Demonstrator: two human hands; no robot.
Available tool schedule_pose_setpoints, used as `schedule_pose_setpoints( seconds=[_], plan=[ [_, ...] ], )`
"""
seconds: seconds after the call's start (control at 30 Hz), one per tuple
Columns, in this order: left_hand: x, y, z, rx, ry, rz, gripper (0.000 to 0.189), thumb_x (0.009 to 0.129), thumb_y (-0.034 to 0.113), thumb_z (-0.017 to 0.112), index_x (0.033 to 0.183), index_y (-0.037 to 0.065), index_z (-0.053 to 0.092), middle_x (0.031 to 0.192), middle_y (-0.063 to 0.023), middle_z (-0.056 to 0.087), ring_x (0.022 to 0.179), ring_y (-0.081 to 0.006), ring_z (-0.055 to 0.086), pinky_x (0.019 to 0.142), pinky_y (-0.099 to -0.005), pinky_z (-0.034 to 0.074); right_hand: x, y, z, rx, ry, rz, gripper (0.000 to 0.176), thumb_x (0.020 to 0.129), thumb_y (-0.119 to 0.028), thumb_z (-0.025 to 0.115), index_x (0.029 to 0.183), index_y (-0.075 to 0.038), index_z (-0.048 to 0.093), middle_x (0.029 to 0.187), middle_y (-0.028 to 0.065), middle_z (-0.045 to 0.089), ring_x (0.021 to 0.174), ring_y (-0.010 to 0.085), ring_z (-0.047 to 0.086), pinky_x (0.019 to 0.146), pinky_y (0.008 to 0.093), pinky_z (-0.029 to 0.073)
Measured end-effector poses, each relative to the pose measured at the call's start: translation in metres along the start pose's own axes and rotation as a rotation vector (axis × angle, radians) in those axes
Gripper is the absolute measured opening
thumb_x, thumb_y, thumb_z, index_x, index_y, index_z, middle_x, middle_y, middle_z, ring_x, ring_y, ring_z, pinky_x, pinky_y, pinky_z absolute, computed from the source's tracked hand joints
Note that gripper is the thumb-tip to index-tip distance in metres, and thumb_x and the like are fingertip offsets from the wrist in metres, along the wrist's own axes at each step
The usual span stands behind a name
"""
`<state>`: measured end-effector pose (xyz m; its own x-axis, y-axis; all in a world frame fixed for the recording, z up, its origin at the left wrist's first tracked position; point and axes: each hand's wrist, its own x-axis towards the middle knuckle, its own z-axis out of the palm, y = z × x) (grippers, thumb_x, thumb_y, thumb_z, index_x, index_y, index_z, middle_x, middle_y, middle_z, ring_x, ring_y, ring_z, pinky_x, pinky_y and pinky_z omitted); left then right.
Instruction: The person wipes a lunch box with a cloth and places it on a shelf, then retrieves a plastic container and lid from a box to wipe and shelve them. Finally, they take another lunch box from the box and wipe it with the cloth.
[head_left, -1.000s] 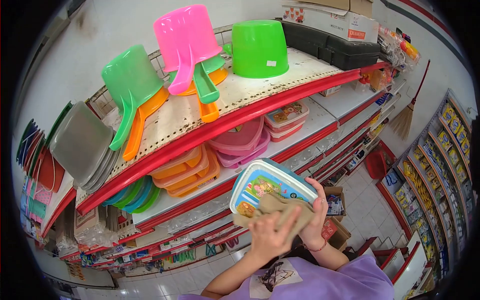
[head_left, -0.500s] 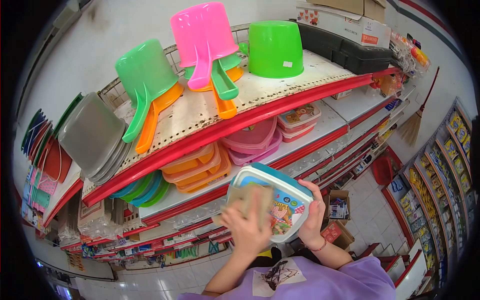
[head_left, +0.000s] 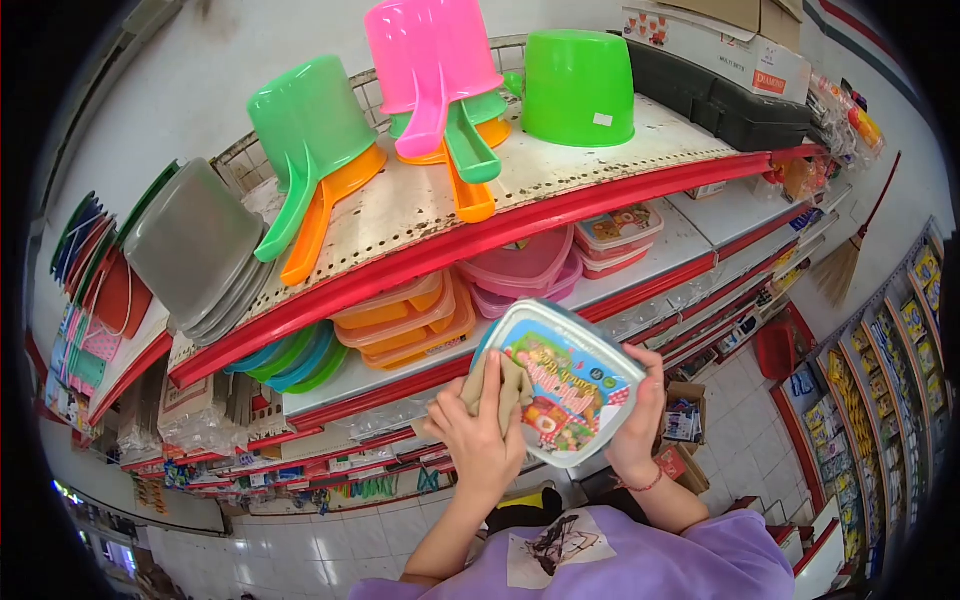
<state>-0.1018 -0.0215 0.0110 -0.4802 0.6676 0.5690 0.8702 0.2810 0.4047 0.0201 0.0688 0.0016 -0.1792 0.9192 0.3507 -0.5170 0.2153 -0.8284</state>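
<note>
A plastic lunch box [head_left: 575,385] with a white-rimmed lid and a colourful printed picture is held up in front of my chest, tilted. My right hand [head_left: 640,420] grips its right edge, fingers wrapped round the side. In my left hand [head_left: 480,435] is a beige cloth [head_left: 512,388], pressed against the left part of the lid under my fingers. Behind the box, on the shelf below, are stacked orange containers [head_left: 410,325] and pink containers [head_left: 525,270]. The underside of the box is hidden.
Pink, green and orange dippers [head_left: 430,60] stand upside down on the red-edged top shelf [head_left: 560,180], with grey buckets [head_left: 195,245] at its left. A black case [head_left: 715,100] lies at right. Cartons [head_left: 685,415] sit on the floor, near packed product racks [head_left: 880,400].
My left hand has moved the cloth down and left across the lid, uncovering more of the picture. The box is turned more toward me. The camera view has shifted slightly.
</note>
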Motion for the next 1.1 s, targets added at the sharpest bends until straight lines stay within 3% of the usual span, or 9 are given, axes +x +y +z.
schedule_pose_setpoints(
  seconds=[0.03, 0.17, 0.27, 0.4, 0.5, 0.63, 0.73, 0.9, 1.1],
  plan=[
    [0.004, 0.006, -0.003, 0.013, 0.006, -0.033, 0.059, 0.071, 0.026, 0.061, 0.128, 0.022, 0.048, 0.099, -0.0155, 0.037, 0.096, -0.0314, 0.035, 0.084, -0.0433, 0.023, -0.003, 0.003, 0.003, -0.024, -0.015, 0.004, 0.037, 0.095, -0.032, 0.035, 0.114, 0.0, 0.042, 0.098, 0.0099, 0.051, 0.089, 0.0112, 0.051, 0.078, 0.0243, 0.041],
    [-0.024, 0.033, 0.004, 0.046, -0.139, 0.248, 0.059, 0.07, 0.027, 0.059, 0.129, 0.024, 0.048, 0.094, -0.0123, 0.038, 0.091, -0.0303, 0.036, 0.08, -0.0451, 0.025, 0.002, 0.022, -0.001, -0.164, 0.006, 0.079, 0.036, 0.097, -0.029, 0.029, 0.113, -0.001, 0.043, 0.099, 0.0096, 0.051, 0.091, 0.0117, 0.051, 0.079, 0.0244, 0.041],
    [-0.046, 0.025, 0.015, 0.092, -0.088, 0.409, 0.064, 0.067, 0.029, 0.059, 0.13, 0.029, 0.046, 0.093, -0.0078, 0.04, 0.086, -0.027, 0.038, 0.077, -0.0407, 0.025, 0.017, 0.005, 0.002, 0.105, 0.064, 0.163, 0.037, 0.097, -0.03, 0.027, 0.113, -0.001, 0.043, 0.1, 0.0102, 0.052, 0.093, 0.0134, 0.052, 0.08, 0.0259, 0.043],
    [-0.024, -0.015, 0.02, 0.158, -0.014, 0.186, 0.064, 0.067, 0.026, 0.06, 0.13, 0.026, 0.047, 0.094, -0.01, 0.04, 0.089, -0.0287, 0.037, 0.08, -0.0442, 0.024, 0.021, 0.005, -0.004, 0.175, 0.121, 0.147, 0.035, 0.097, -0.029, 0.029, 0.114, 0.0, 0.041, 0.099, 0.0115, 0.052, 0.091, 0.0145, 0.054, 0.08, 0.0277, 0.045],
    [0.003, -0.01, 0.019, 0.073, 0.124, -0.068, 0.061, 0.071, 0.026, 0.059, 0.131, 0.022, 0.046, 0.096, -0.0124, 0.04, 0.092, -0.0316, 0.036, 0.081, -0.046, 0.025, 0.003, 0.013, -0.001, 0.049, 0.011, 0.094, 0.034, 0.096, -0.028, 0.035, 0.114, 0.0, 0.039, 0.102, 0.0113, 0.05, 0.093, 0.0131, 0.052, 0.08, 0.0264, 0.043],
    [-0.015, 0.03, 0.015, -0.06, -0.048, 0.101, 0.061, 0.072, 0.023, 0.062, 0.13, 0.017, 0.046, 0.101, -0.0172, 0.038, 0.096, -0.035, 0.035, 0.086, -0.0452, 0.024, -0.016, 0.022, 0.011, -0.05, -0.064, 0.107, 0.033, 0.095, -0.026, 0.038, 0.115, 0.0, 0.042, 0.106, 0.0106, 0.047, 0.092, 0.0128, 0.048, 0.082, 0.0258, 0.04],
    [-0.022, 0.032, 0.018, -0.091, -0.033, 0.204, 0.064, 0.071, 0.023, 0.062, 0.132, 0.017, 0.044, 0.1, -0.0166, 0.038, 0.095, -0.0355, 0.035, 0.086, -0.0459, 0.023, -0.016, 0.022, 0.008, -0.118, -0.077, 0.116, 0.032, 0.094, -0.026, 0.04, 0.113, 0.0, 0.044, 0.105, 0.0102, 0.048, 0.094, 0.0133, 0.047, 0.084, 0.0263, 0.039],
    [0.015, -0.001, 0.004, -0.071, 0.209, -0.113, 0.063, 0.072, 0.018, 0.062, 0.132, 0.015, 0.044, 0.099, -0.0174, 0.036, 0.094, -0.0329, 0.034, 0.084, -0.0427, 0.024, -0.02, 0.027, 0.008, -0.008, -0.09, 0.059, 0.038, 0.095, -0.032, 0.037, 0.114, 0.001, 0.042, 0.098, 0.0106, 0.053, 0.087, 0.0133, 0.053, 0.078, 0.0256, 0.044],
    [-0.03, 0.025, 0.014, -0.05, -0.028, 0.227, 0.065, 0.069, 0.018, 0.063, 0.131, 0.016, 0.045, 0.096, -0.0144, 0.036, 0.092, -0.0325, 0.035, 0.082, -0.0429, 0.025, -0.007, 0.02, 0.012, 0.013, -0.02, 0.093, 0.034, 0.095, -0.027, 0.037, 0.114, 0.0, 0.043, 0.102, 0.0108, 0.051, 0.091, 0.0132, 0.05, 0.079, 0.0255, 0.041]
  ],
)
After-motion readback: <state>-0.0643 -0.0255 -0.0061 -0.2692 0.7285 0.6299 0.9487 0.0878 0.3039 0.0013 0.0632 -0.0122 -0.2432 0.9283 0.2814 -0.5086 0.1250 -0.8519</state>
